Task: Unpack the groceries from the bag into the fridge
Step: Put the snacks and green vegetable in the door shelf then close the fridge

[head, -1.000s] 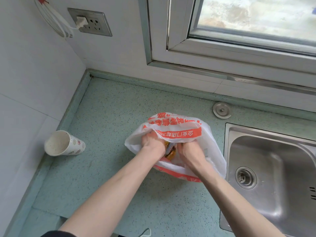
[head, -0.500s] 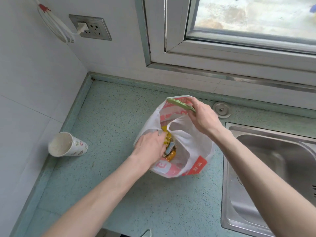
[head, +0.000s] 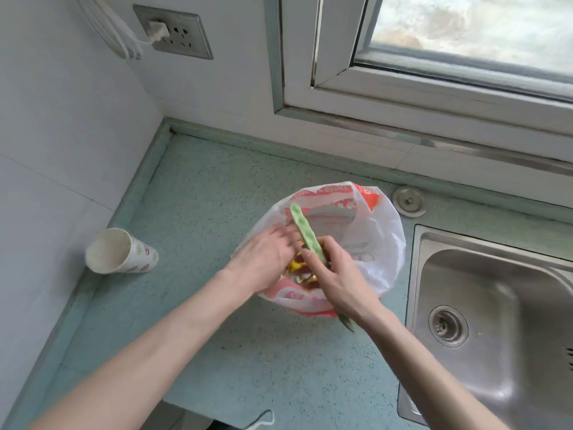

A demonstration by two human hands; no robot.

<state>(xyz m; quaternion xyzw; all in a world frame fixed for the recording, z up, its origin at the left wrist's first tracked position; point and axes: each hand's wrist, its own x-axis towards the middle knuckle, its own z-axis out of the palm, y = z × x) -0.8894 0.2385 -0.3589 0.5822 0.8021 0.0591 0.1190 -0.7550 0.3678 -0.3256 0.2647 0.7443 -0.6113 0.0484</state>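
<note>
White-and-red plastic bag sits open on the green speckled desk, just left of the steel sink. Right hand grips a long green bean pod over the bag mouth; the pod's middle is hidden in the fist, its lower tip showing below the wrist. Left hand reaches into the bag, fingertips hidden, so its grip cannot be told. Yellow and orange packets inside are mostly covered, not identifiable. Paper cup lies on its side near the left wall.
</note>
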